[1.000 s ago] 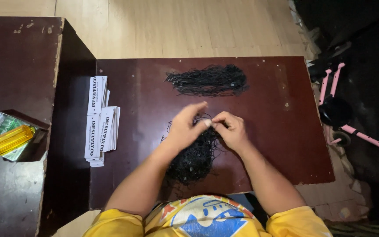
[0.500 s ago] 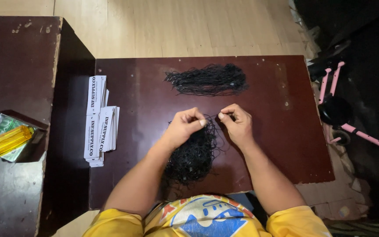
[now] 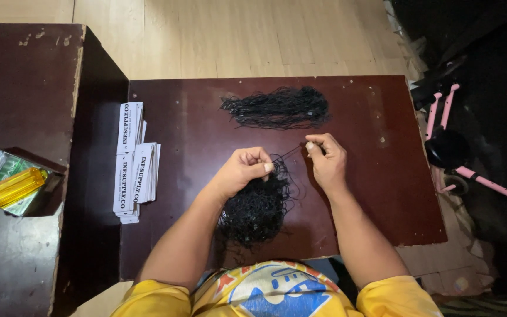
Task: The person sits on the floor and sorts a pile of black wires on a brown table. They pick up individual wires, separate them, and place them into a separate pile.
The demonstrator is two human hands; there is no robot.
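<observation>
Since one second ago both hands moved apart, so one black string (image 3: pixel 289 154) is now pulled out of the tangled pile (image 3: pixel 256 205) near the table (image 3: pixel 195 117) front edge. Left hand (image 3: pixel 243 171) and right hand (image 3: pixel 327 158) each pinch the string. Beyond lies a straightened bundle (image 3: pixel 277 108); white cards (image 3: pixel 133 158) lie left.

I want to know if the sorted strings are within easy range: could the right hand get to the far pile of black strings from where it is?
Probably yes: the right hand sits just below the far pile, with only bare table between them.
</observation>
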